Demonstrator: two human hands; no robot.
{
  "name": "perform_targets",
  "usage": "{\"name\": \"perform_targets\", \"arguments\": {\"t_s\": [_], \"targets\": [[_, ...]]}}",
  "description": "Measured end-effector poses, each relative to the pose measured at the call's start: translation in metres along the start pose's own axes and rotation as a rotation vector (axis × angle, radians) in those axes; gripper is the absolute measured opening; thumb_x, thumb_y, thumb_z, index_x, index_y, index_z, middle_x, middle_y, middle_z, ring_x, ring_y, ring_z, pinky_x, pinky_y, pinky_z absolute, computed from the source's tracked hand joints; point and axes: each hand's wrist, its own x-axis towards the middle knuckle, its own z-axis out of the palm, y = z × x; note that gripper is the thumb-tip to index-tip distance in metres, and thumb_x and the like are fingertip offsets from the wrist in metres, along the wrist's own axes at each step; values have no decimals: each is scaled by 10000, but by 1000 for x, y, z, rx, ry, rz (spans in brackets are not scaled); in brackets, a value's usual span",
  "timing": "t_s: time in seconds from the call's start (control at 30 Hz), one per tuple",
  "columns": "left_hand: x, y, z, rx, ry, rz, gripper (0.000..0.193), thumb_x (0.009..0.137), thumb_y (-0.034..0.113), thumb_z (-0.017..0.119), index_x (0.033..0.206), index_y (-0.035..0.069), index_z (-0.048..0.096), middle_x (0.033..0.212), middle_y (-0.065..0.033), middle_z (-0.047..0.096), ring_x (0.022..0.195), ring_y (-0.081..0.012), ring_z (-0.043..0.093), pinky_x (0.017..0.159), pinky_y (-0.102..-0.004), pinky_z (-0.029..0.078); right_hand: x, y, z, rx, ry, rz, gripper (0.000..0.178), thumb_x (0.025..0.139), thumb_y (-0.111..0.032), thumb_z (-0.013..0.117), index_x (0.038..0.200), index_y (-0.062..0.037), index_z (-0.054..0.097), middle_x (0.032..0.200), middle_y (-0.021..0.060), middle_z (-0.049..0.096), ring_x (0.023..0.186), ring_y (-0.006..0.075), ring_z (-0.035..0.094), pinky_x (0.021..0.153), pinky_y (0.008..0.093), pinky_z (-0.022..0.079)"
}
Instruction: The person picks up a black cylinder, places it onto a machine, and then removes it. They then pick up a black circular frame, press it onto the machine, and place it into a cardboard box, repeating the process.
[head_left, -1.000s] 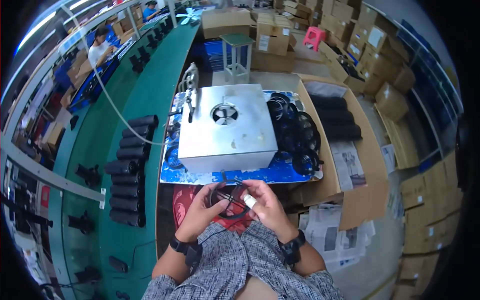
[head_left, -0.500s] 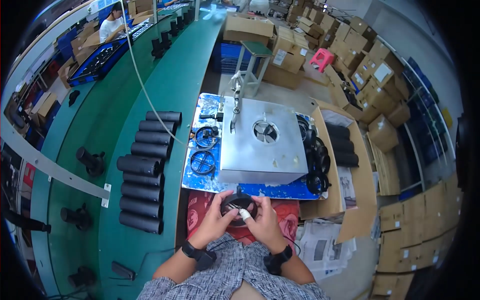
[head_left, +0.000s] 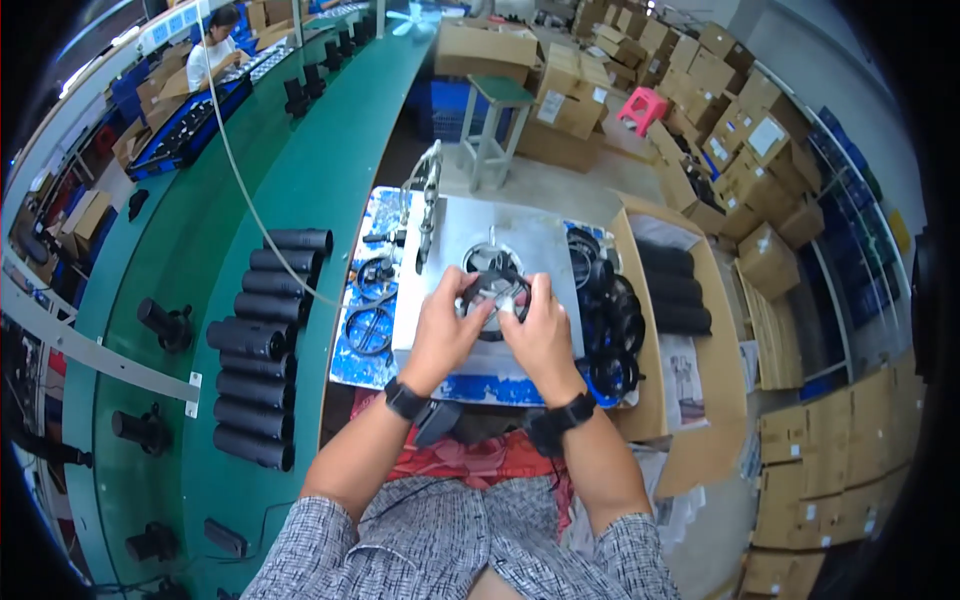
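A black plastic ring with inner spokes (head_left: pixel 495 281) is held between my two hands, above the round opening of a silver metal box (head_left: pixel 535 235). My left hand (head_left: pixel 443 326) grips the ring's left side, its thumb reaching toward the middle. On the opposite side, my right hand (head_left: pixel 542 328) has fingers closed round the rim; a white covering shows at its thumb. Part of the opening (head_left: pixel 488 250) shows just beyond the ring. Whether ring and box touch is hidden by my hands. A metal clamp fitting (head_left: pixel 430 200) rises at the box's left edge.
Two black rings (head_left: pixel 369 331) lie left of the box on a blue-and-white board; more black rings (head_left: pixel 625 318) are piled on its right. Black tubes (head_left: pixel 255 413) line the green bench (head_left: pixel 300 180). A carton (head_left: pixel 640 400) holds further tubes. Someone in white (head_left: pixel 210 60) sits far left.
Both hands have carried the black ring forward from near my lap to over the metal box's opening. My arms are now stretched farther out, and the view has shifted slightly.
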Motion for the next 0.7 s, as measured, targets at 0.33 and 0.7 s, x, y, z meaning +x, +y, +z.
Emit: {"name": "perform_targets", "arguments": {"t_s": [0.33, 0.7], "targets": [[86, -47, 29, 410, 51, -195, 355, 872, 291, 819, 1144, 108, 683, 996, -126, 728, 1014, -350, 681, 916, -564, 416, 79, 47, 34, -158, -127, 106, 484, 861, -216, 755, 1243, 13, 567, 1208, 288, 641, 1047, 515, 679, 931, 564, 568], [68, -45, 7, 697, 44, 109, 281, 941, 290, 773, 1131, 85, 744, 1121, -146, 638, 1102, -381, 607, 921, -477, 484, 82, 57, 12, -44, -299, -54, 721, 802, -284, 821, 1413, 17, 582, 1290, 265, 575, 1200, 476, 627, 1037, 502, 544]]}}
